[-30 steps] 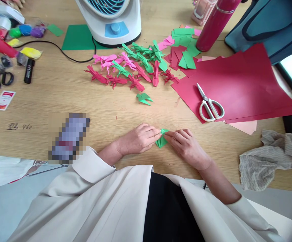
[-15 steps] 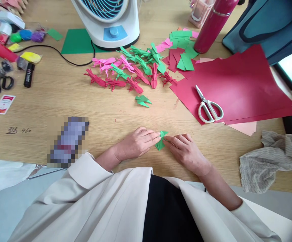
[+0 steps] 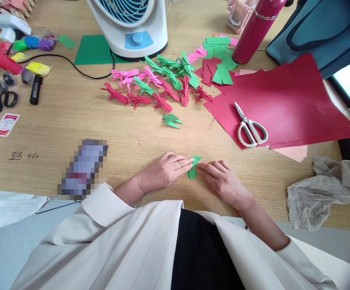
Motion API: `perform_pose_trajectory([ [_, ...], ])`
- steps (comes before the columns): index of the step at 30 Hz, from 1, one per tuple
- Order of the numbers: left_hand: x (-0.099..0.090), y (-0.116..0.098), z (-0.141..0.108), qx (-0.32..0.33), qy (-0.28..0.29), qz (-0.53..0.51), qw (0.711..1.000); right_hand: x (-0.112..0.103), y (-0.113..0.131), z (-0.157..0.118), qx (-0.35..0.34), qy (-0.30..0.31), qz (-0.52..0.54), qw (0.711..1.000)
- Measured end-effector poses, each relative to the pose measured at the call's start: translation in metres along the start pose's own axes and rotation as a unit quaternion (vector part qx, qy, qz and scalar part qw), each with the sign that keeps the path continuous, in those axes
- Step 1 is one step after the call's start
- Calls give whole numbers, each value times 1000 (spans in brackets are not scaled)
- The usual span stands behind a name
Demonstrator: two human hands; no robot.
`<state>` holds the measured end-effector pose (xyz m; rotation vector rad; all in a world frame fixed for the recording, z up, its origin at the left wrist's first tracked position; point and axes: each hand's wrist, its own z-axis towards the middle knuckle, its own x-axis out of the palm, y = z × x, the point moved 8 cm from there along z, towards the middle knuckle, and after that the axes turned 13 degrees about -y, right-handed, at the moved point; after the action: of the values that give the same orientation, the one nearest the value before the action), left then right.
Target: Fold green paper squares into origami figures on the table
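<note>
Small folded green paper (image 3: 193, 170) btwn L hand (image 3: 169, 171) & R hand (image 3: 220, 179), both sets of fingertips pressing it, nearer wearer than white-handled scissors (image 3: 250, 129).

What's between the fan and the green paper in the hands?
Head view: beyond the fan come folded pink, green and red paper figures, then a lone green folded piece, nearer the green paper between the hands.

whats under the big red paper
Pale pink paper sticks out from under the red paper along its near edge, and a little pink shows at its far edge too. Anything else underneath is covered and can't be seen.
</note>
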<state>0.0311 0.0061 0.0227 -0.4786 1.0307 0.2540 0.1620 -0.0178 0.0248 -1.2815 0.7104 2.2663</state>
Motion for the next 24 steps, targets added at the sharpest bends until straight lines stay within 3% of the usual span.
perform_pose_trajectory([
  [16, -1, 0, 1, -6, 10, 4, 1000, 3, 12, -1, 14, 15, -9, 1000],
  [24, -4, -2, 1, 8, -31, 22, 999, 7, 13, -3, 24, 27, -18, 999],
])
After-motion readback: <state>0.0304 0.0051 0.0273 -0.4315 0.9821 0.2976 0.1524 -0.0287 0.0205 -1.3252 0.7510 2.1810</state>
